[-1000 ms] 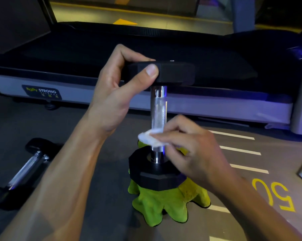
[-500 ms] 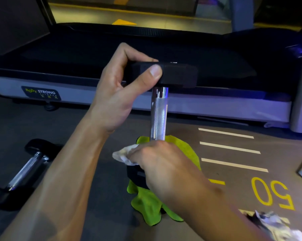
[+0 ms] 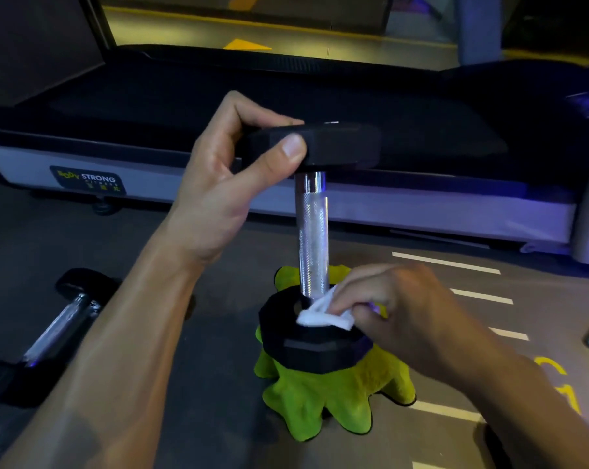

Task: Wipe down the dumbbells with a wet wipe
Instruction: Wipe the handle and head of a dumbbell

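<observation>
I see my left hand point(image 3: 218, 184) clamped on the upper black head of the dumbbell point(image 3: 311, 231), thumb at its front edge and fingers curled over the top, holding it upright, while below it my right hand point(image 3: 398, 309) pinches a crumpled white wipe point(image 3: 320, 316) against the lower head just beside the foot of the metal handle. Under that hand the dumbbell stands on a green cloth point(image 3: 320, 401) spread on the grey floor point(image 3: 218, 418). A second dumbbell point(image 3: 56, 326) lies left of my left forearm, and a treadmill point(image 3: 421, 147) runs across beyond both hands.
</observation>
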Demonstrator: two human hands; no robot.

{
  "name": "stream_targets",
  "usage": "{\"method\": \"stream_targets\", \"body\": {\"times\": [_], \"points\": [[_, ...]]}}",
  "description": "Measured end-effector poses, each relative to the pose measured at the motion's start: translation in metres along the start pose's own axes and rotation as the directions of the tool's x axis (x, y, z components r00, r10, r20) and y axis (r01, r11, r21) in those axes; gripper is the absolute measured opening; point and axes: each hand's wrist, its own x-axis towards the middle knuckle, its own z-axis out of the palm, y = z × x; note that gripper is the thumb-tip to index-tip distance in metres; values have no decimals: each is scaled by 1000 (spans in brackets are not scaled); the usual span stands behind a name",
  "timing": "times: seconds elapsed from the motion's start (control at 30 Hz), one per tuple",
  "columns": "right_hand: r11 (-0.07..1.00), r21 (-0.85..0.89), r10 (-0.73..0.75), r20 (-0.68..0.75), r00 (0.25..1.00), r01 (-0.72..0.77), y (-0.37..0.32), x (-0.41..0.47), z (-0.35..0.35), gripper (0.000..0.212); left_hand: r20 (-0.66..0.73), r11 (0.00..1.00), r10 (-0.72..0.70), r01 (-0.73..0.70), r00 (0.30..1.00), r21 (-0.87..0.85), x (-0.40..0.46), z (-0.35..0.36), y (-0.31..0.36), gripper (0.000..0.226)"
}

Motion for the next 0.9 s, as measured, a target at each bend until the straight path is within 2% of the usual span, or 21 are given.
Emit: {"method": "stream_targets", "body": {"times": [0.07, 0.17, 0.27, 0.4, 0.6, 0.67, 0.73, 0.8, 0.83, 0.87, 0.9], "points": [[999, -28, 17, -30, 999, -18, 12, 2, 3, 28, 19, 999, -1, 1, 1000, -39, -2, -2, 0, 18], [994, -101, 41, 39, 998, -37, 17, 9, 11, 16, 46, 997, 9, -5, 999, -73, -3, 1, 3, 18], [998, -54, 41, 29, 999, -39, 12, 3, 8, 19, 35, 997, 22, -20, 999, -70, -2, 5, 3, 18], [996, 64, -58, -27, 998, 60, -14, -10, 9, 22, -8, 999, 20, -21, 1000, -45, 1, 6, -1, 14], [985, -46, -167, 2, 986, 167, -29, 5, 35, 34, 17, 994, -10, 12, 1000, -108, 0, 4, -2, 16], [978, -31, -204, 4, 979, 204, -32, 7, 37, 31, 35, 991, -18, 23, 999, -134, 1, 2, -1, 18], [979, 70, -186, -67, 980, 191, -26, 4, 29, 26, 54, 988, -28, 35, 998, -149, 1, 2, -2, 17], [963, 264, 19, -244, 970, 47, -17, -2, 15, 28, 55, 987, -33, 41, 998, -158, 2, 1, -2, 14], [929, 370, 163, -372, 914, -15, -10, -5, 8, 32, 48, 986, -37, 44, 998, -160, 2, 1, -3, 12], [907, 419, 276, -508, 816, -46, -3, -6, 3, 34, 40, 986, -42, 48, 998, -160, 3, 1, -3, 11], [917, 392, 322, -621, 715, -73, 2, -5, 0, 34, 33, 986, -48, 53, 998, -160, 3, 1, -3, 11]]}}
